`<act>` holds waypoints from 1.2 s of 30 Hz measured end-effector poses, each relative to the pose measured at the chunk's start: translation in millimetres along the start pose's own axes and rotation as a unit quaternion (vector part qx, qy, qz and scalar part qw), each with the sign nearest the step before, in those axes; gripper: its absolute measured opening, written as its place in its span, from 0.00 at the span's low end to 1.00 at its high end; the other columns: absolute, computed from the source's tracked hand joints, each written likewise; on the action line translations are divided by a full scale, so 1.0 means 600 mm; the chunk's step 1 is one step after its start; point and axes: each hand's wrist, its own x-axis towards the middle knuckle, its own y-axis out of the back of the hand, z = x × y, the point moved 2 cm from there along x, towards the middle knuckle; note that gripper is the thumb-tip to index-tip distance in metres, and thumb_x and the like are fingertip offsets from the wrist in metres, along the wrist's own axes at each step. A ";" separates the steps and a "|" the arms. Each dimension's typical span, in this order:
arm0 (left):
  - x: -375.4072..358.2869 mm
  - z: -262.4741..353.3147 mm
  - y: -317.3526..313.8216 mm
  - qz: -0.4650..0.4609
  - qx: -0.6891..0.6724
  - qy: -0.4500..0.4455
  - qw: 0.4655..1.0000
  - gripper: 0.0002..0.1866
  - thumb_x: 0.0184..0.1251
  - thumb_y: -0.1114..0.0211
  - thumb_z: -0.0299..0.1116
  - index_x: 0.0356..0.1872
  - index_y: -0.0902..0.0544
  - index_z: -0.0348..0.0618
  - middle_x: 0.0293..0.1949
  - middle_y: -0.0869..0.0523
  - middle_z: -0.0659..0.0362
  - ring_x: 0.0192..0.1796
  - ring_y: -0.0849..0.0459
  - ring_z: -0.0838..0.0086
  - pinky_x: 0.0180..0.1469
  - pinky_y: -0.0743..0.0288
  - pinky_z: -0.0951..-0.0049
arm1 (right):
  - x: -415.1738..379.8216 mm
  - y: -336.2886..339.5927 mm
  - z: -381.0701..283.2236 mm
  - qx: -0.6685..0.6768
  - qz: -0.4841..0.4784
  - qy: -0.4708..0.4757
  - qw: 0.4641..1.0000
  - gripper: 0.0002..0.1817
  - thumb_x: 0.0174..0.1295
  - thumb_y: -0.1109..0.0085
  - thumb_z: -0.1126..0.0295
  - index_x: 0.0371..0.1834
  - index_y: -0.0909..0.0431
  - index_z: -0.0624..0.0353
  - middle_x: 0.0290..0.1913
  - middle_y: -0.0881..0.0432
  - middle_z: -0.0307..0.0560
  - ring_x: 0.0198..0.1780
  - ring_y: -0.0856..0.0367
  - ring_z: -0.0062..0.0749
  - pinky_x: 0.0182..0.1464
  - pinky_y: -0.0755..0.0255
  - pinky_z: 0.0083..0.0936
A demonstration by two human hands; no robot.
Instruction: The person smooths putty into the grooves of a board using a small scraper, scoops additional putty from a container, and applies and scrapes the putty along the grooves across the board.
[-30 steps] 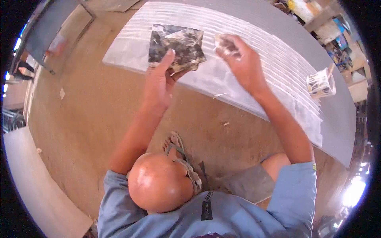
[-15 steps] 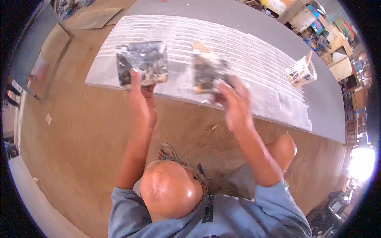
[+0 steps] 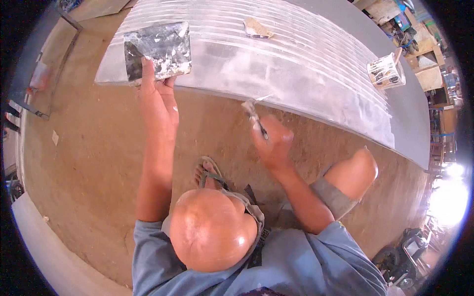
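Note:
My left hand (image 3: 158,98) grips a dark square plate (image 3: 160,52) smeared with white paste, thumb on its face and fingers underneath. It is held over the near left edge of a large grey panel (image 3: 237,61) with white-coated stripes. My right hand (image 3: 274,140) is closed around a putty scraper (image 3: 253,114), seen nearly edge-on and a little blurred, just off the panel's near edge. A small tan block or piece (image 3: 257,28) lies on the striped coating. At the panel's right stands a paste-smeared white tub (image 3: 385,72) with a stick in it.
Brown floor (image 3: 98,163) spreads below the panel, around my knees and sandalled foot. A metal frame (image 3: 64,54) stands at the left. Wooden shelving with clutter (image 3: 424,54) is at the upper right, and dark machinery (image 3: 405,256) at the lower right.
My right hand has come down and back toward me, turning the scraper from face-on to edge-on. My left hand has shifted slightly up and left with the plate. The view has moved a little.

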 end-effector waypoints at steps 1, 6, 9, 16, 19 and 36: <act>0.000 0.001 0.001 0.001 0.001 0.002 1.000 0.25 0.77 0.40 0.39 0.67 0.30 0.35 0.64 0.23 0.56 0.63 0.22 0.68 0.65 0.26 0.63 | 0.004 -0.002 0.006 -0.033 0.020 0.009 0.999 0.09 0.59 0.35 0.69 0.26 0.24 0.59 0.24 0.27 0.52 0.23 0.27 0.48 0.26 0.35 0.40; 0.009 -0.007 0.014 -0.008 0.003 -0.019 1.000 0.24 0.77 0.39 0.37 0.66 0.29 0.34 0.63 0.22 0.55 0.62 0.21 0.68 0.64 0.25 0.63 | -0.003 0.029 0.025 -0.081 0.078 0.004 0.994 0.06 0.57 0.36 0.69 0.27 0.23 0.57 0.25 0.24 0.50 0.25 0.22 0.50 0.26 0.32 0.43; 0.002 -0.003 0.013 -0.017 0.001 -0.013 1.000 0.23 0.76 0.39 0.37 0.65 0.28 0.35 0.62 0.21 0.55 0.61 0.20 0.68 0.64 0.23 0.63 | -0.009 0.055 0.030 -0.077 0.066 -0.003 0.995 0.06 0.55 0.35 0.70 0.27 0.23 0.57 0.25 0.24 0.50 0.25 0.22 0.49 0.27 0.31 0.43; -0.010 -0.001 -0.008 -0.031 -0.003 -0.022 0.999 0.23 0.76 0.38 0.37 0.65 0.28 0.36 0.62 0.21 0.55 0.62 0.21 0.68 0.64 0.24 0.63 | 0.016 0.025 -0.011 -0.031 0.069 0.100 0.992 0.10 0.53 0.35 0.75 0.22 0.28 0.62 0.20 0.34 0.53 0.20 0.32 0.46 0.25 0.37 0.39; -0.010 -0.001 -0.004 -0.018 -0.007 -0.012 1.000 0.23 0.75 0.38 0.37 0.64 0.27 0.36 0.62 0.21 0.56 0.62 0.22 0.68 0.65 0.25 0.62 | 0.013 0.045 0.001 -0.051 0.086 0.046 0.994 0.10 0.56 0.35 0.73 0.23 0.27 0.63 0.20 0.32 0.53 0.23 0.28 0.44 0.27 0.35 0.37; -0.027 0.032 -0.013 -0.044 0.044 0.053 0.997 0.19 0.77 0.40 0.38 0.62 0.25 0.38 0.58 0.18 0.58 0.56 0.17 0.70 0.60 0.22 0.64 | 0.283 0.147 0.007 0.042 -0.443 -0.250 0.860 0.14 0.55 0.36 0.59 0.24 0.16 0.60 0.20 0.23 0.38 0.21 0.29 0.22 0.22 0.39 0.24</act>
